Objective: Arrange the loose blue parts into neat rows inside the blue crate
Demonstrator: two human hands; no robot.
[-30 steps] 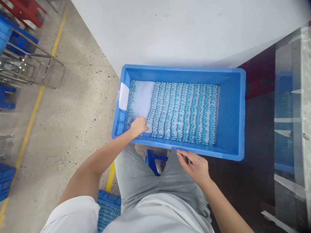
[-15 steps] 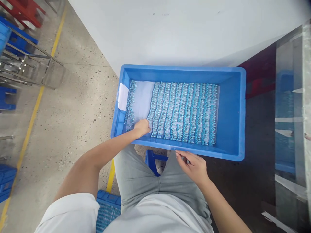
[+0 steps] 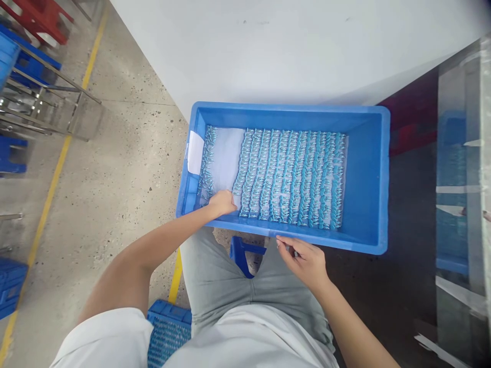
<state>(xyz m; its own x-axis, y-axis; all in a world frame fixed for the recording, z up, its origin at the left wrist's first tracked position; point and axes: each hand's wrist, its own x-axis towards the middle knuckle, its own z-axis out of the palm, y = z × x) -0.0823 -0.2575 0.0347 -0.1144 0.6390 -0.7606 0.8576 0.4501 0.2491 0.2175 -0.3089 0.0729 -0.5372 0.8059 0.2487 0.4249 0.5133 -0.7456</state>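
Note:
A blue plastic bin (image 3: 364, 179) stands before me, holding rows of small teal-and-silver pieces (image 3: 291, 179) on a white sheet (image 3: 226, 153). Inside the bin's near left part, my left hand (image 3: 223, 203) is closed at the lower end of the leftmost full row. Its fingertips point down and are hidden, so what they hold does not show. My right hand (image 3: 305, 260) is just outside the near wall, fingertips pinched together by the rim. Anything between them is too small to make out. Another band of pieces (image 3: 208, 158) lies along the bin's left wall.
A white surface (image 3: 287, 51) rises behind the bin. Below my left arm sits another blue crate (image 3: 169, 332) of similar pieces. A blue stool (image 3: 241, 258) shows between my legs. Metal frames (image 3: 42, 97) stand at left, and a metal-edged rack (image 3: 460, 204) at right.
My left hand has shifted very slightly left, and its elbow has swung a little outward. The right hand stays by the rim.

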